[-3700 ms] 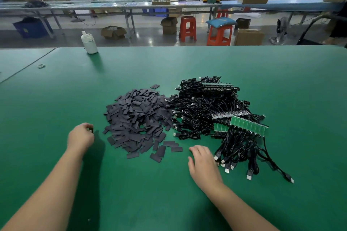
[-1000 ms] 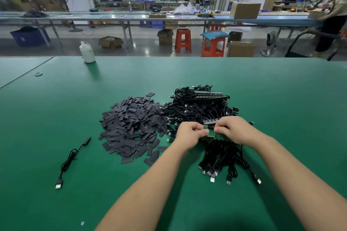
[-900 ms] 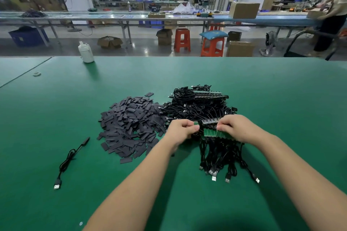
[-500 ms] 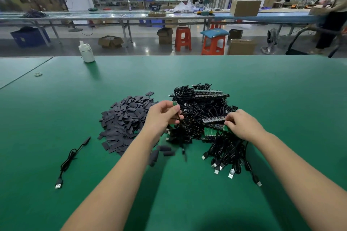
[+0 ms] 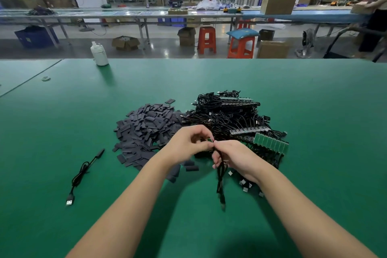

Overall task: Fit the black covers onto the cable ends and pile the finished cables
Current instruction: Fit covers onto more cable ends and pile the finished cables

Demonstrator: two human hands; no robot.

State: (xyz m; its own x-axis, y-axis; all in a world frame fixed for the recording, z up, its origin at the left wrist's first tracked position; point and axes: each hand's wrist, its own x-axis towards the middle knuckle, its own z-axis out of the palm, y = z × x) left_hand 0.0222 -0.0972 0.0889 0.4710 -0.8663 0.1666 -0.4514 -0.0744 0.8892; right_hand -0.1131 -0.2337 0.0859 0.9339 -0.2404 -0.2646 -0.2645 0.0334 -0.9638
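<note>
A heap of flat black covers [image 5: 146,130] lies on the green table [image 5: 314,100], left of a tangle of black cables [image 5: 228,115] with green circuit-board ends [image 5: 271,142]. My left hand [image 5: 186,144] pinches the small green board end of one cable [image 5: 219,176]. My right hand [image 5: 234,155] grips that cable just below the board, and its cord hangs down to a USB plug above the table. One finished cable [image 5: 83,172] lies apart at the left.
A white bottle [image 5: 99,53] stands at the table's far edge, with a small ring [image 5: 45,78] to its left. Loose covers [image 5: 191,167] lie under my hands. Beyond the table are stools, boxes, workbenches and a person at the right.
My hands broke one cable off the green board strip and drew it toward me. My right hand left the strip and took hold of the cable's cord. The finished cable lies at the left.
</note>
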